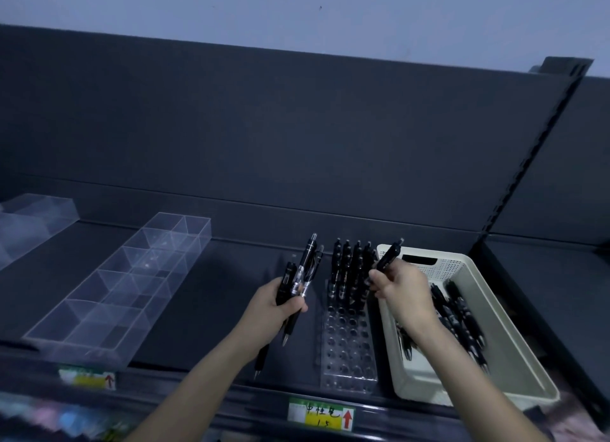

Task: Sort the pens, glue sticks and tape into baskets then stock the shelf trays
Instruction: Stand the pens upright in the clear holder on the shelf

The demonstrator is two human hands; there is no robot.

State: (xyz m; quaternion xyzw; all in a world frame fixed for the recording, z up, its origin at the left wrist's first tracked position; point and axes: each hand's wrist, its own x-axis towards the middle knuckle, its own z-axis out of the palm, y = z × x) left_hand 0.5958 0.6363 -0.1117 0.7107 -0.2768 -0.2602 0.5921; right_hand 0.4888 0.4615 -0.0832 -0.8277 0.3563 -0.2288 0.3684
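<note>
The pens are black click pens with dark grips. A few have a clear barrel and a silver tip. The left hand (280,304) grips a bundle of pens (302,276) with its fingers curled round them. The bundle points up and away, and the writing tips hang below the palm. The right hand (401,293) pinches a single pen (391,253) between thumb and fingers and holds it slanted just above the far end of the pen rack (346,342). This rack is a transparent block with many round holes. The standing pens (351,270) fill only the holes at its far end, upright and close together. Just beside the rack, on the right, stands a cream basket (462,266) with perforated walls. It seems to touch the rack, but the view there is not sharp. Loose pens (462,313) lie on its floor, too blurred to count.

All this stands on a dark grey shelf (214,293). At the left lies a clear divided tray (132,276), and a second clear tray (33,217) is at the picture's edge. A yellow price label (321,415) with a red arrow sits on the front rail. Behind is a dark back panel (264,128), a slotted upright (534,157) at the right, and a pale wall (297,5) above.
</note>
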